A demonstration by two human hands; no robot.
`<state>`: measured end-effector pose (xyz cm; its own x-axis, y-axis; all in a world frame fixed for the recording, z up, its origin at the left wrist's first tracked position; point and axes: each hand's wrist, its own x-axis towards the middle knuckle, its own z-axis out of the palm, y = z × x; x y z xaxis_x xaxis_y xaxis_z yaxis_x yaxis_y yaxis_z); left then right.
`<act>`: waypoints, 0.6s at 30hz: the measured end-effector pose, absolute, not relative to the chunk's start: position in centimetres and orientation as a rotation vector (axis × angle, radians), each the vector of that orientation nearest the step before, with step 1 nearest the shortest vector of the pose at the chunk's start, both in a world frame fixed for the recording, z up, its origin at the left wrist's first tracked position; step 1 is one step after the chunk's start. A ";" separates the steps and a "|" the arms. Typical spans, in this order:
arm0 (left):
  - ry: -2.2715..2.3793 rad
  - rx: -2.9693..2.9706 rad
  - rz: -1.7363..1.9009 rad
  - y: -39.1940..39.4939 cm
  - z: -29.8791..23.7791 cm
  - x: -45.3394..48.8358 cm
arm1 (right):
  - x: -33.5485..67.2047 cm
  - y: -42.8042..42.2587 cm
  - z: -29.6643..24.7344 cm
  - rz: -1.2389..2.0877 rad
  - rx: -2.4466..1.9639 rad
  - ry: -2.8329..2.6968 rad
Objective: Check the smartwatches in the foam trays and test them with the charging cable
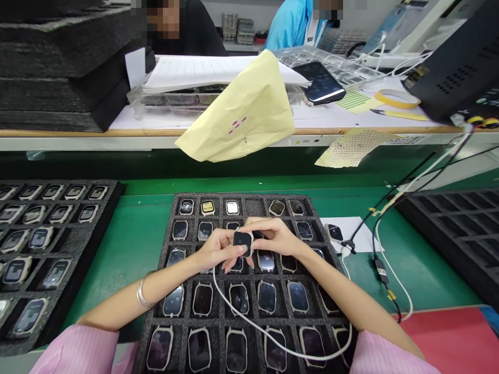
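Green workbench [136, 223] frames a black foam tray [254, 206] of smartwatches [203, 298]. Above its middle, the left hand [218, 249] pinches 1 held smartwatch [241, 239], thumb on its face, while the right hand [276, 236] pinches its right side. Close handling seems the step underway; moving on calls for steady fingers and slack in the white cable [312, 358], whose upper end is hidden. Compartment walls rise just below; open bench borders the tray's left edge.

A green bench [144, 213] carries three foam trays [187, 321], white paper [364, 242] and a red sheet [456, 337].
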<state>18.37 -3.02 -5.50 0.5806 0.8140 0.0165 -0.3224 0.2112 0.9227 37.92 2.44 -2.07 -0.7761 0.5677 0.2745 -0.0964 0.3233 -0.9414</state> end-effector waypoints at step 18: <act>0.754 1.172 0.867 -3.1 -5.8 19.1 | 36.7 0.9 -1.8 1.337 -0.907 -1.850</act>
